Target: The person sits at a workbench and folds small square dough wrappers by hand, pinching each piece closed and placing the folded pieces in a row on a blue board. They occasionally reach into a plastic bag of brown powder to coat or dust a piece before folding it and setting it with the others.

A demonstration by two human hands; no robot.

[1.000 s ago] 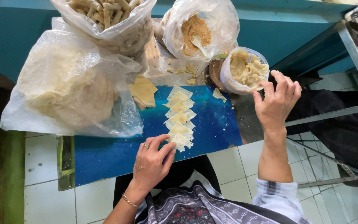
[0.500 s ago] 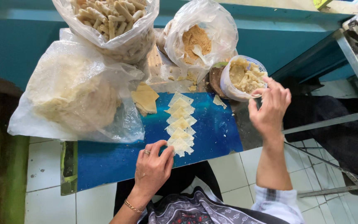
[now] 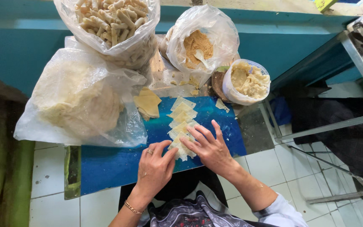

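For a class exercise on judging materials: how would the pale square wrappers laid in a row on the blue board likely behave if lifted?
The wrappers look thin and flat, so probably floppy and light. Overlapping edges may cling together. Both hands, left and right, press the nearest one, suggesting it tears easily.

The fingers (image 3: 171, 153) of both hands are covering the nearest wrapper (image 3: 182, 150) in the row. The bag of rolls (image 3: 114, 25) is running off the top edge. The right forearm is leaving the bottom edge.

Home snack-making corner: bagged dough wrappers (image 3: 80, 101), tiled floor (image 3: 51, 210).
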